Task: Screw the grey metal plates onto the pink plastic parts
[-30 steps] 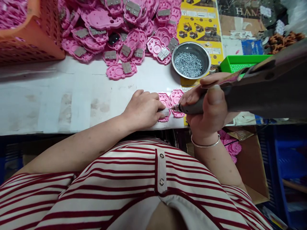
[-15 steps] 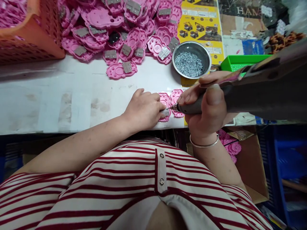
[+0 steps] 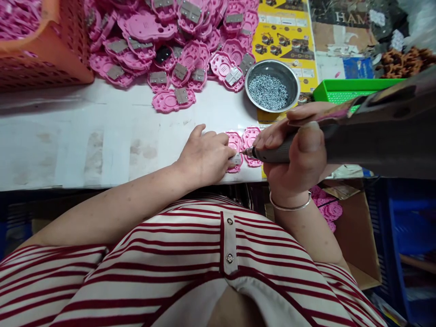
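My right hand (image 3: 301,156) is wrapped round a dark electric screwdriver (image 3: 361,143) that lies nearly level, its bit pointing left. The tip meets a small metal plate (image 3: 236,159) on a pink plastic casing (image 3: 234,140), or hovers just over it; I cannot tell which. Pressed against that casing from the left is my left hand (image 3: 206,156), fingers curled down with the fingertips at the plate. A second pink casing (image 3: 251,134) lies just to the right, partly hidden by my right hand and the screwdriver's nose.
Behind my hands stands a metal bowl (image 3: 294,86) of small screws. Pink casings with metal plates (image 3: 190,59) are heaped at the back, beside an orange basket (image 3: 64,50). To the right are a green tray (image 3: 327,91) and brown pieces (image 3: 402,59). A cardboard box (image 3: 357,236) sits below the table.
The rear of the screwdriver and my right thumb have shifted slightly to the right and down. My left hand stays on the casing, almost unmoved.
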`<state>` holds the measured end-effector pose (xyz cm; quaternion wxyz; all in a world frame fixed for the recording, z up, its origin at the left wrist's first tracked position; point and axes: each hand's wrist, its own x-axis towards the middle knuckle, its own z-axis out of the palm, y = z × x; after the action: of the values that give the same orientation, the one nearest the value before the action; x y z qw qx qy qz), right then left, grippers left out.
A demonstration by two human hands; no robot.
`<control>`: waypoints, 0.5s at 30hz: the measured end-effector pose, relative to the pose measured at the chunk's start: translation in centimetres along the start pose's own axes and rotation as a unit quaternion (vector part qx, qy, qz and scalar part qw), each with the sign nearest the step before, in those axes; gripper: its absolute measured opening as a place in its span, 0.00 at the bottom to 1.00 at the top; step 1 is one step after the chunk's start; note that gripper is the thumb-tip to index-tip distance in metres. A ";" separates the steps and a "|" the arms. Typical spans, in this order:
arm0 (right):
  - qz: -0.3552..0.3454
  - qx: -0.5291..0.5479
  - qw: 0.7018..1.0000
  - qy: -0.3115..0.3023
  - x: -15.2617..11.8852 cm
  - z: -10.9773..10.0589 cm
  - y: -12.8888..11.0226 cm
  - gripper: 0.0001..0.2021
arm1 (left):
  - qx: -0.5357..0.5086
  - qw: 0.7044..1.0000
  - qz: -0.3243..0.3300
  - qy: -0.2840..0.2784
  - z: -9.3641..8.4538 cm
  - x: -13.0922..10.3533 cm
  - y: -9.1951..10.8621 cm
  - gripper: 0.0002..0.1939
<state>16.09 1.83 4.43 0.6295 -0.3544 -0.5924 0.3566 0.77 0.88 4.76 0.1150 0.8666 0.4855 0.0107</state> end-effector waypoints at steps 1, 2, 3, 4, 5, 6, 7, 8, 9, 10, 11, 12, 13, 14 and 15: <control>-0.030 0.031 0.999 0.022 0.1 0.1 0.0 0.11 | -0.003 1.000 -0.001 -0.002 0.0 0.0 0.0 0.11; -0.051 0.059 0.996 0.039 0.1 0.1 0.0 0.09 | -0.005 1.000 -0.001 -0.005 0.0 0.1 -0.1 0.11; -0.060 0.076 0.994 0.048 0.1 0.1 0.1 0.09 | -0.009 1.000 0.000 -0.007 0.0 0.1 -0.1 0.11; -0.058 0.081 0.994 0.049 0.1 0.2 0.2 0.09 | -0.012 1.000 0.001 -0.008 0.0 0.1 -0.1 0.11; -0.055 0.078 0.994 0.053 0.1 0.1 0.3 0.09 | -0.014 1.000 0.000 -0.010 -0.1 0.1 -0.1 0.11; -0.053 0.073 0.994 0.058 0.1 0.1 0.4 0.09 | -0.015 1.000 0.000 -0.011 -0.1 0.2 -0.1 0.11; -0.053 0.068 0.995 0.058 0.1 0.0 0.5 0.09 | -0.017 1.000 0.000 -0.012 -0.2 0.2 -0.1 0.11; -0.053 0.065 0.995 0.056 0.1 -0.1 0.6 0.09 | -0.017 1.000 0.000 -0.012 -0.2 0.2 -0.1 0.11; -0.053 0.063 0.995 0.053 0.0 -0.1 0.7 0.09 | -0.017 1.000 -0.001 -0.013 -0.3 0.2 -0.1 0.11; -0.052 0.060 0.996 0.050 0.0 -0.2 0.7 0.10 | -0.017 1.000 -0.002 -0.014 -0.3 0.2 -0.1 0.11; -0.053 0.058 0.996 0.046 0.0 -0.3 0.7 0.10 | -0.017 1.000 -0.002 -0.016 -0.3 0.2 -0.1 0.12; -0.055 0.056 0.996 0.046 0.0 -0.3 0.7 0.10 | -0.017 1.000 -0.002 -0.018 -0.3 0.2 -0.1 0.12; -0.056 0.054 0.996 0.049 0.0 -0.3 0.6 0.11 | -0.018 1.000 -0.002 -0.019 -0.3 0.2 -0.1 0.12; -0.056 0.055 0.996 0.053 0.0 -0.2 0.6 0.11 | -0.018 1.000 -0.002 -0.019 -0.3 0.2 -0.1 0.12; -0.054 0.057 0.995 0.055 0.0 -0.2 0.5 0.12 | -0.019 1.000 -0.002 -0.019 -0.3 0.2 -0.1 0.12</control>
<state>16.26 2.10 3.98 0.6985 -0.3046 -0.5542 0.3350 0.74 1.16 4.96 0.1409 0.8634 0.4844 0.0038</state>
